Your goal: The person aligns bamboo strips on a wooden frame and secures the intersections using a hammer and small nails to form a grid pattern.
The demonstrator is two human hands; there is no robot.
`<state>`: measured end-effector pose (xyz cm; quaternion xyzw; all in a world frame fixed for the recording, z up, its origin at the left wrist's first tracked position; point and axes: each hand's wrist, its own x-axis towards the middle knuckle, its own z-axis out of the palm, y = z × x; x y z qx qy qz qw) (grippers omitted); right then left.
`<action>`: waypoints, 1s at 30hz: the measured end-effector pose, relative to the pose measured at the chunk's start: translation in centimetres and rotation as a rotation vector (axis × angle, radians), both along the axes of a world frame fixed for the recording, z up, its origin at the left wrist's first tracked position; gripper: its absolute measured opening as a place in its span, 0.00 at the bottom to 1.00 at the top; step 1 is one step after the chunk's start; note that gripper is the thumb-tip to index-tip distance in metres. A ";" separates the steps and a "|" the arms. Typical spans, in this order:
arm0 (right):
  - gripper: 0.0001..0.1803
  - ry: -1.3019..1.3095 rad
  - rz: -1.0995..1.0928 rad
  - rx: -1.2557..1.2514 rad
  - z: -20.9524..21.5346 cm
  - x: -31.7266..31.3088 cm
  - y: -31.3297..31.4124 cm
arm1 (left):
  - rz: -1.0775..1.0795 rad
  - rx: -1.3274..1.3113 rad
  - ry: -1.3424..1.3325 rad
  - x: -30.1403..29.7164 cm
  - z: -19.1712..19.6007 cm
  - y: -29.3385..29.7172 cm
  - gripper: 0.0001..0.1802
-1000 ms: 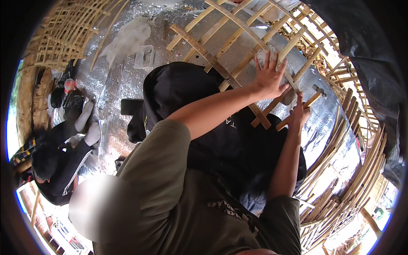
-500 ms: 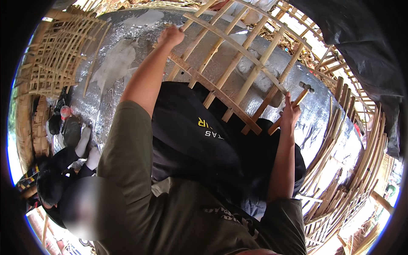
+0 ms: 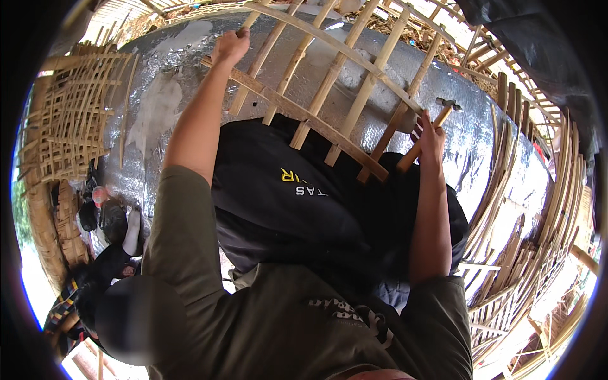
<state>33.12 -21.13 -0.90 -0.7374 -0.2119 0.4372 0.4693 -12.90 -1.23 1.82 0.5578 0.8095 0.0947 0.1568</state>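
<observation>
A bamboo slat frame [image 3: 329, 82] lies across my lap over a black cloth [image 3: 297, 202]. My left hand [image 3: 231, 45] is stretched far out and grips the frame's left end, where a long cross slat meets an upright slat. My right hand [image 3: 430, 136] is closed around the wooden handle of a small hammer [image 3: 437, 117], whose metal head points up at the frame's right side. The hammer head is a little above the slats and not touching them.
A shiny silver sheet [image 3: 158, 107] covers the ground under the frame. Woven bamboo panels [image 3: 63, 126] stand on the left and stacked bamboo frames [image 3: 538, 209] on the right. Another person [image 3: 101, 253] sits low at the left.
My left hand slid from the frame's right part to its far left end. The frame has turned and shifted across my lap. My right hand kept the hammer and raised it slightly.
</observation>
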 end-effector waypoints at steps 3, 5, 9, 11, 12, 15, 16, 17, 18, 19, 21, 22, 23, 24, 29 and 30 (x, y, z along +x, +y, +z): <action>0.26 0.034 0.014 0.036 -0.7 0.4 0.2 | -0.056 0.015 -0.061 -0.8 -0.2 1.3 0.33; 0.24 0.004 -0.026 0.048 -0.7 0.7 0.3 | -0.056 0.032 -0.039 -0.1 -0.2 1.8 0.33; 0.20 0.088 -0.180 0.151 0.1 1.4 0.4 | -0.037 -0.002 -0.130 2.3 0.2 2.4 0.34; 0.19 0.180 -0.255 0.209 1.0 1.8 0.3 | -0.043 -0.020 -0.183 2.9 0.1 2.3 0.35; 0.17 0.213 -0.280 0.210 2.3 2.2 0.2 | -0.050 -0.019 -0.200 3.5 0.2 2.2 0.35; 0.16 0.255 -0.321 0.269 5.0 4.3 -0.2 | -0.118 -0.002 -0.263 5.3 1.4 1.6 0.31; 0.16 0.218 -0.315 0.277 5.1 5.2 -0.4 | -0.162 0.007 -0.302 5.6 2.0 1.2 0.28; 0.17 0.209 -0.307 0.312 5.9 5.5 -0.7 | -0.205 0.026 -0.334 5.5 3.0 1.1 0.27; 0.17 0.170 -0.302 0.324 6.5 6.8 -1.2 | -0.232 -0.057 -0.435 7.0 4.3 0.4 0.26; 0.17 0.132 -0.295 0.335 7.1 8.1 -1.8 | -0.239 -0.080 -0.401 8.8 5.2 -0.6 0.27; 0.19 0.133 -0.283 0.316 9.3 9.1 -2.9 | -0.217 -0.166 -0.355 10.0 7.1 -2.7 0.27; 0.16 0.142 -0.285 0.302 9.9 10.1 -3.9 | -0.236 -0.187 -0.353 10.8 7.6 -4.1 0.27; 0.14 0.158 -0.280 0.292 10.9 10.5 -4.7 | -0.247 -0.201 -0.344 11.0 8.3 -5.3 0.26; 0.13 0.165 -0.286 0.310 10.0 12.6 -5.5 | -0.236 -0.176 -0.390 11.0 7.8 -6.2 0.28; 0.10 0.121 -0.194 0.278 10.7 18.7 -8.6 | -0.245 -0.215 -0.612 13.4 5.9 -10.9 0.22; 0.10 0.103 -0.165 0.271 10.6 20.0 -8.9 | -0.245 -0.207 -0.640 14.2 5.5 -11.5 0.23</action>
